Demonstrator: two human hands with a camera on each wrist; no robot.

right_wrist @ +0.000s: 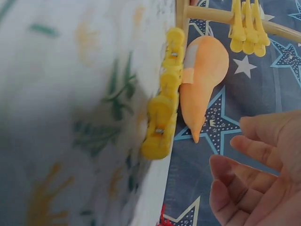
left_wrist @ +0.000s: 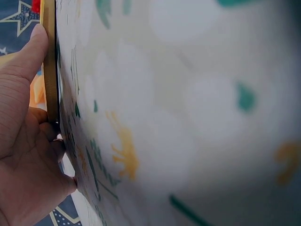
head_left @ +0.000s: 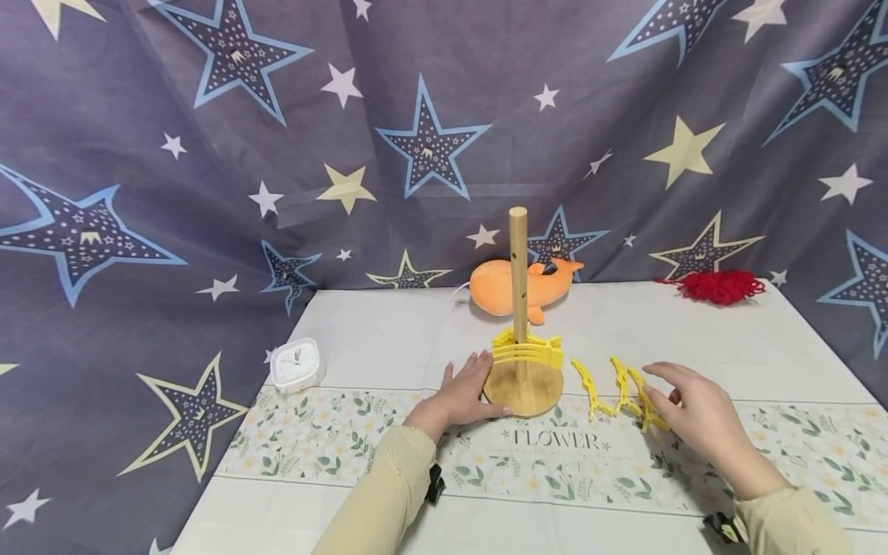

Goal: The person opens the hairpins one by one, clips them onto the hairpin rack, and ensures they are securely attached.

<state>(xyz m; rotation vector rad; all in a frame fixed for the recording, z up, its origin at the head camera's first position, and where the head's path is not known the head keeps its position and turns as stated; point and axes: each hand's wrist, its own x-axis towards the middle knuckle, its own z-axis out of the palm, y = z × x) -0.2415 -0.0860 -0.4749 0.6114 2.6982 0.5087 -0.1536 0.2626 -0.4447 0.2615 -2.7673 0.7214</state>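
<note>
A wooden stand [head_left: 519, 293] has a round base and an upright post, with several yellow clips [head_left: 527, 352] around the lower post. At the base's left edge, my left hand [head_left: 461, 395] holds the rim between thumb and fingers; the left wrist view shows the thumb [left_wrist: 33, 54] against the wooden rim [left_wrist: 51, 70]. Three more yellow clips [head_left: 622, 385] lie on the cloth right of the stand. Beside the rightmost one is my right hand [head_left: 701, 416], fingers loosely bent. In the right wrist view that hand [right_wrist: 258, 174] is apart from the clips [right_wrist: 162, 108] and holds nothing.
Behind the stand lies an orange plush toy [head_left: 496, 287]. A white clock [head_left: 297, 365] stands at the table's left edge, and red yarn [head_left: 721, 287] lies at the back right. A star-patterned curtain [head_left: 430, 46] hangs behind the table.
</note>
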